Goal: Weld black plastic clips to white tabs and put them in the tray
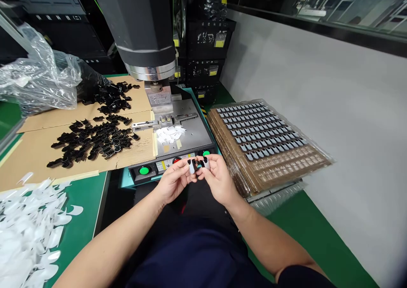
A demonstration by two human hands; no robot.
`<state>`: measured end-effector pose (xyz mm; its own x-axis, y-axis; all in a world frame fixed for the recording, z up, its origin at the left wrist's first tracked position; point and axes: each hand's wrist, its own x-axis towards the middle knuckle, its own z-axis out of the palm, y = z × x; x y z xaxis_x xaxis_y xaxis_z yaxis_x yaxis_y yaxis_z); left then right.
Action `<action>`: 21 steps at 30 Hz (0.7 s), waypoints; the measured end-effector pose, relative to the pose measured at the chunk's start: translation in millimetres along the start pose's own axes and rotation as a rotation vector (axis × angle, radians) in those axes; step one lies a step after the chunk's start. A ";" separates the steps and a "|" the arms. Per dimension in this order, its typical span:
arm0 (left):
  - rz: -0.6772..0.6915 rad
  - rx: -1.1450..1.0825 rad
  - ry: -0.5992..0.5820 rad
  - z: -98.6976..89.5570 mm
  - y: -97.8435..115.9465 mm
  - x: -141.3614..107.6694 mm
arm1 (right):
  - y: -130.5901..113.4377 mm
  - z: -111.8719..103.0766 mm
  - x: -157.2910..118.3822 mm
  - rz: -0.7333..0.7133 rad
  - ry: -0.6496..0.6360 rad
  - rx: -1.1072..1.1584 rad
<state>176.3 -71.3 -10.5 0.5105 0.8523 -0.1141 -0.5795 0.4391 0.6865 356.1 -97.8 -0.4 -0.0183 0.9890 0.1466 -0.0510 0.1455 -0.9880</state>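
Left hand (pixel 176 178) pinching one black-and-white piece (pixel 191 167); right hand (pixel 220 180) pinching a second piece (pixel 206 164).
Head view: both pieces side by side at the front edge of the press base (pixel 199 137), toward its right corner. Plastic tray (pixel 288 165) beyond the right edge, rows of like pieces (pixel 262 129) inside. Step, as judged: close handling of the pair. Next move calls for a steady fingertip grip.
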 end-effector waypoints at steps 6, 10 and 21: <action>-0.006 -0.032 0.015 0.5 -1.2 0.2 | -3.6 -4.7 -5.3 -0.200 0.044 -0.290; -0.010 -0.044 0.017 0.2 -1.6 0.2 | -7.6 -8.6 -5.3 -0.488 0.080 -0.603; -0.016 -0.061 0.016 1.2 -2.3 -0.1 | -6.8 -8.9 -2.3 -0.616 0.104 -0.693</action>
<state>178.3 -72.8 -11.2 0.5102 0.8491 -0.1368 -0.6091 0.4690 0.6395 365.3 -100.8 5.6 -0.0950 0.7245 0.6826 0.5859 0.5951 -0.5500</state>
